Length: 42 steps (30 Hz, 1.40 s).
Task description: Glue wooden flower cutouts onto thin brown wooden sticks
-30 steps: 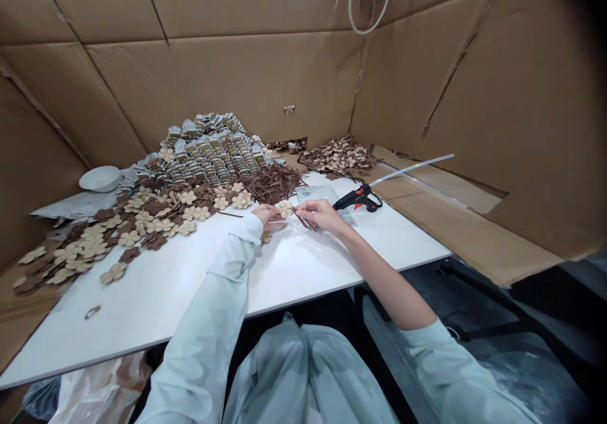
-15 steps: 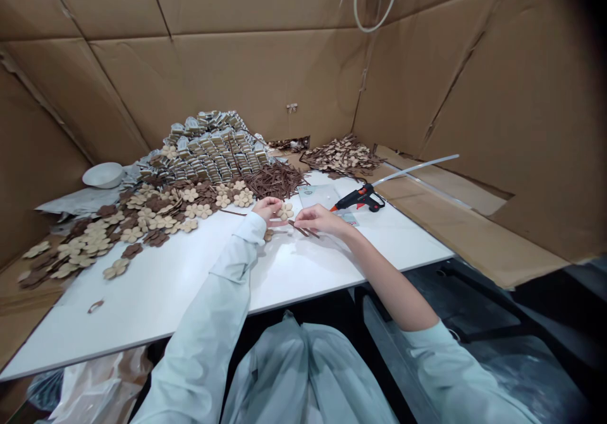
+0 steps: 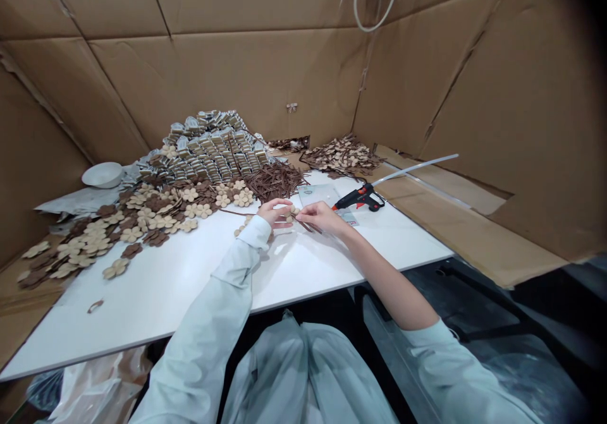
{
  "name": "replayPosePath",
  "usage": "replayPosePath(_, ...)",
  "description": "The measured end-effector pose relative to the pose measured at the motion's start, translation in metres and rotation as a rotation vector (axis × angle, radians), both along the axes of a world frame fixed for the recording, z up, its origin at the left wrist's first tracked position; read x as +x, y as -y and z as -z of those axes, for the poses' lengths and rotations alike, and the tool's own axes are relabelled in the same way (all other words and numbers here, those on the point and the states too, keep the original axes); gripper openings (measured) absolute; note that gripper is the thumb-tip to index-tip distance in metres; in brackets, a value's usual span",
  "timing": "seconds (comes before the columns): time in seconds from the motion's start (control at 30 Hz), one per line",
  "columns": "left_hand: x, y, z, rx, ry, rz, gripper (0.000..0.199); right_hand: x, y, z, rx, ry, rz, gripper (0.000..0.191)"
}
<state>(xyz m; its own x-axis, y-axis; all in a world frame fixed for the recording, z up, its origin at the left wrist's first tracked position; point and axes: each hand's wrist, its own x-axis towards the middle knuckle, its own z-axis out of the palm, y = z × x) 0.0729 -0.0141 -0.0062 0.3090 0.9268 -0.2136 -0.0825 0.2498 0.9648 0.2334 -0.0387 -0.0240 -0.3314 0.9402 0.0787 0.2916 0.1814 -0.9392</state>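
Now the left hand (image 3: 274, 213) pinched a wooden flower (image 3: 293, 211) at twelve o'clock on the bench (image 3: 303, 266), the right hand (image 3: 322, 217) narrowly gripping brown sticks (image 3: 307, 225); many loose flowers (image 3: 156, 218) lay heaped toward ten o'clock.

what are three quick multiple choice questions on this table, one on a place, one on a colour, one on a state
1. Where does the hot glue gun lie?
A. Inside the white bowl
B. On the white table, beside a clear plastic sheet
C. On the floor

2. What colour are the piled thin sticks?
A. Dark brown
B. Bright green
C. White

3. Which fits the clothing?
A. Both sleeves reach the wrists
B. Both sleeves are pushed above the elbows
C. The left sleeve reaches the wrist; the right forearm is bare

1 B: the gun rests on the tabletop.
2 A: the pile shows dark brown.
3 C: only the right forearm shows bare skin.
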Motion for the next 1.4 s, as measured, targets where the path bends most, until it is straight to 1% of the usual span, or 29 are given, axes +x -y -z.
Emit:
replayPosePath(0.1, 0.003, 0.003, 0.003, 0.036, 0.02, -0.013, 0.037, 0.0, 0.0, 0.0, -0.006, 0.016, 0.03, 0.029)
replayPosePath(0.17, 0.005, 0.005, 0.006, 0.053, 0.023, -0.036, 0.039, 0.0, -0.001, 0.002, -0.002, 0.03, 0.049, 0.03)
replayPosePath(0.43, 0.015, 0.006, 0.014, 0.087, -0.029, -0.149, 0.031, 0.0, -0.004, 0.007, 0.078, 0.14, 0.11, 0.032)
replayPosePath(0.57, 0.017, 0.005, 0.016, 0.051, -0.033, -0.211, 0.031, 0.0, -0.003, 0.006, 0.133, 0.195, 0.118, 0.032)
replayPosePath(0.67, 0.017, 0.002, 0.019, 0.018, -0.017, -0.194, 0.021, 0.0, -0.004, 0.006, 0.166, 0.241, 0.147, 0.032)
replayPosePath(0.73, 0.017, 0.0, 0.021, 0.018, -0.011, -0.175, 0.018, 0.0, -0.005, 0.006, 0.175, 0.262, 0.156, 0.032)
replayPosePath(0.9, 0.014, -0.001, 0.022, 0.051, -0.045, -0.183, 0.018, 0.005, -0.007, 0.006, 0.164, 0.212, 0.124, 0.033)
replayPosePath(1.03, 0.012, -0.001, 0.019, 0.033, -0.081, -0.195, 0.018, 0.009, -0.007, 0.003, 0.141, 0.165, 0.16, 0.036)
replayPosePath(1.13, 0.011, -0.001, 0.017, 0.026, -0.08, -0.187, 0.019, 0.009, -0.006, 0.002, 0.147, 0.182, 0.175, 0.035)
replayPosePath(1.27, 0.01, 0.001, 0.015, 0.026, -0.05, -0.184, 0.023, 0.007, -0.004, 0.001, 0.141, 0.234, 0.128, 0.03)
replayPosePath(1.4, 0.01, 0.001, 0.014, 0.025, -0.049, -0.183, 0.024, 0.006, -0.003, 0.0, 0.139, 0.225, 0.095, 0.025)
